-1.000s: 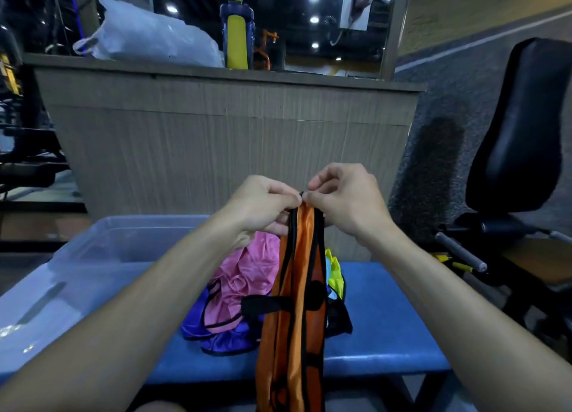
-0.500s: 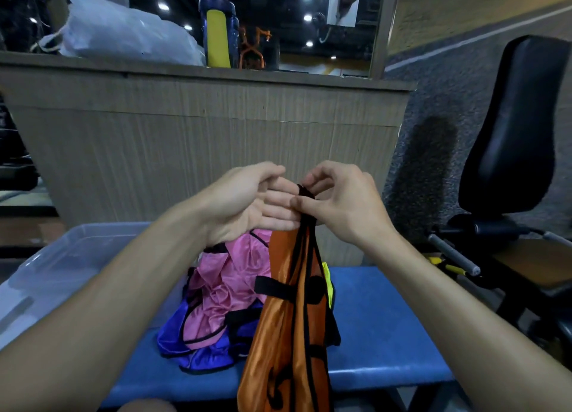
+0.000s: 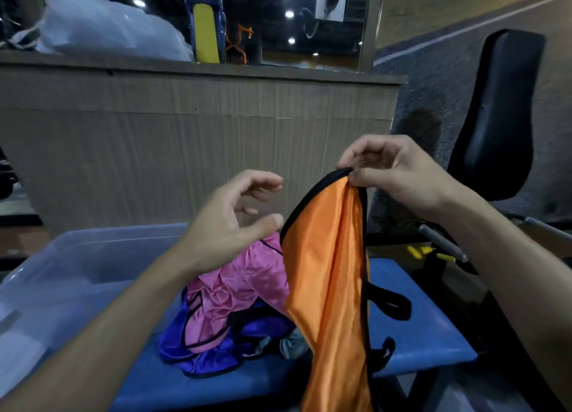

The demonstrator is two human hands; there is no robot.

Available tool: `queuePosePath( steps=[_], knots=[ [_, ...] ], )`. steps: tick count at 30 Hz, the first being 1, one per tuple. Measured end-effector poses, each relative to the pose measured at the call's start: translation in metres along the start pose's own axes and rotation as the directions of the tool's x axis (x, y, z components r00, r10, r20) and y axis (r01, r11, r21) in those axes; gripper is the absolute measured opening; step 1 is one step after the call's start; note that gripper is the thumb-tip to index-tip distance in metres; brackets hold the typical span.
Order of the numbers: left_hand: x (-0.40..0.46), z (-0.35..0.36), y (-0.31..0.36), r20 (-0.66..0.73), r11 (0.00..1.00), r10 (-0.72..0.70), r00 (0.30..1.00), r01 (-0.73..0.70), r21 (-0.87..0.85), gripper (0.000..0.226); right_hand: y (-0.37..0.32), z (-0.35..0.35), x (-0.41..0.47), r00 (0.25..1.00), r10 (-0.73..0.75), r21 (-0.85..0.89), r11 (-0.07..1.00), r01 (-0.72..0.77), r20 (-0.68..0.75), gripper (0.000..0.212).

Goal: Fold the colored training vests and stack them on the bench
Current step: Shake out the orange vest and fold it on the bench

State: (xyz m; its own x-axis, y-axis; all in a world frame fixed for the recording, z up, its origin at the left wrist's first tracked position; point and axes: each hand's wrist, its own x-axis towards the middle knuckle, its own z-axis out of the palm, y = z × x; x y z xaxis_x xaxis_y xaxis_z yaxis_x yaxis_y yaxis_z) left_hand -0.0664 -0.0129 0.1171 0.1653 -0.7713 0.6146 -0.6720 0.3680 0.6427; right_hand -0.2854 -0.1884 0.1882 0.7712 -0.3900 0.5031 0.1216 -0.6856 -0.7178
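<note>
Left hand (image 3: pixel 229 222) has let go, now loosely curled and empty; right hand (image 3: pixel 393 176) alone pinches orange vest (image 3: pixel 325 272) top, hanging over bench (image 3: pixel 427 328). Unfolded; regrip likely next.

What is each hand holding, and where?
Right hand pinches the shiny orange mesh vest by its black-trimmed top edge; left hand holds nothing.

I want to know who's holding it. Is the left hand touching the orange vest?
Cannot tell. In the head view the left hand is open, thumb tip right beside the orange vest's black edge; no clear gap or contact.
</note>
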Motion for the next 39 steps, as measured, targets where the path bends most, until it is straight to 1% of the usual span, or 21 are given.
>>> queuePosePath(
  steps=[2,4,5,7,8,10,12,13,16,17,19,21,23,26,28,29,31,33,35,37,39],
  knots=[
    [-0.002,0.005,-0.008,0.036,0.999,-0.042,0.998,0.043,-0.017,0.043,-0.004,0.002,0.005,0.999,-0.011,-0.02,1.0,0.012,0.031,0.024],
    [-0.004,0.012,-0.015,0.072,0.994,-0.084,0.994,0.089,-0.062,0.038,-0.003,0.005,0.011,0.999,-0.031,-0.05,0.998,0.033,0.037,0.025],
    [-0.005,0.016,-0.019,0.062,0.995,-0.074,0.995,0.078,-0.058,0.034,-0.001,0.006,0.015,0.999,-0.037,-0.058,0.998,0.039,0.037,0.026],
    [-0.008,0.022,-0.028,-0.011,0.999,-0.037,0.999,0.037,-0.036,0.025,0.005,0.009,0.023,0.999,-0.036,-0.057,0.998,0.038,0.034,0.027],
    [-0.009,0.023,-0.032,-0.03,0.998,-0.045,0.999,0.044,-0.034,0.023,0.009,0.011,0.028,0.999,-0.038,-0.047,0.998,0.04,0.031,0.027],
    [-0.01,0.022,-0.044,0.025,0.995,-0.092,0.995,0.093,-0.026,0.022,0.02,0.014,0.038,0.999,-0.044,-0.013,0.999,0.044,0.033,0.025],
    [-0.011,0.022,-0.057,0.121,0.993,-0.121,0.985,0.118,0.029,0.019,0.031,0.017,0.046,0.999,-0.042,0.026,0.999,0.041,0.032,0.024],
    [-0.011,0.021,-0.063,0.137,0.989,-0.143,0.98,0.135,0.065,0.021,0.035,0.019,0.049,0.999,-0.037,0.052,0.998,0.035,0.028,0.025],
    [-0.01,0.011,-0.068,0.089,0.975,-0.184,0.979,0.17,0.142,0.026,0.043,0.022,0.055,1.0,-0.011,0.152,0.988,0.013,-0.014,0.027],
    [-0.008,0.004,-0.067,0.065,0.973,-0.167,0.984,0.153,0.175,0.026,0.044,0.022,0.055,1.0,0.005,0.194,0.981,0.0,-0.024,0.027],
    [-0.005,-0.013,-0.059,0.016,0.952,-0.061,0.998,0.053,0.302,0.026,0.046,0.021,0.05,0.999,0.038,0.265,0.964,-0.026,-0.04,0.027],
    [-0.002,-0.031,-0.043,0.018,0.904,0.053,0.998,-0.056,0.423,0.026,0.047,0.02,0.04,0.996,0.08,0.318,0.946,-0.062,-0.044,0.026],
    [0.004,-0.05,-0.022,0.042,0.856,0.114,0.993,-0.12,0.503,0.026,0.047,0.023,0.028,0.991,0.126,0.374,0.922,-0.102,-0.04,0.024],
    [0.021,-0.076,0.019,0.094,0.754,0.135,0.986,-0.164,0.637,0.031,0.05,0.032,0.014,0.979,0.202,0.478,0.857,-0.192,0.031,0.02],
    [0.031,-0.081,0.049,0.16,0.696,0.153,0.975,-0.221,0.683,0.037,0.052,0.037,0.005,0.97,0.234,0.525,0.818,-0.237,0.073,0.023],
    [0.035,-0.081,0.064,0.207,0.668,0.149,0.967,-0.253,0.7,0.037,0.053,0.038,0.001,0.967,0.243,0.539,0.805,-0.248,0.082,0.026],
    [0.043,-0.076,0.086,0.29,0.574,0.097,0.952,-0.291,0.765,0.03,0.051,0.039,-0.008,0.964,0.255,0.575,0.78,-0.248,0.069,0.027],
    [0.047,-0.073,0.098,0.323,0.506,0.031,0.946,-0.294,0.811,0.028,0.05,0.039,-0.015,0.958,0.286,0.638,0.73,-0.244,0.039,0.026],
    [0.05,-0.07,0.096,0.323,0.457,0.006,0.946,-0.29,0.841,0.025,0.05,0.041,-0.018,0.952,0.303,0.677,0.69,-0.257,0.053,0.03],
    [0.053,-0.062,0.091,0.307,0.359,0.003,0.952,-0.287,0.888,0.023,0.052,0.041,-0.021,0.947,0.317,0.668,0.693,-0.27,0.054,0.029],
    [0.054,-0.054,0.085,0.256,0.257,-0.003,0.967,-0.246,0.935,0.029,0.056,0.038,-0.021,0.942,0.336,0.651,0.711,-0.268,0.021,0.025]
  ],
)
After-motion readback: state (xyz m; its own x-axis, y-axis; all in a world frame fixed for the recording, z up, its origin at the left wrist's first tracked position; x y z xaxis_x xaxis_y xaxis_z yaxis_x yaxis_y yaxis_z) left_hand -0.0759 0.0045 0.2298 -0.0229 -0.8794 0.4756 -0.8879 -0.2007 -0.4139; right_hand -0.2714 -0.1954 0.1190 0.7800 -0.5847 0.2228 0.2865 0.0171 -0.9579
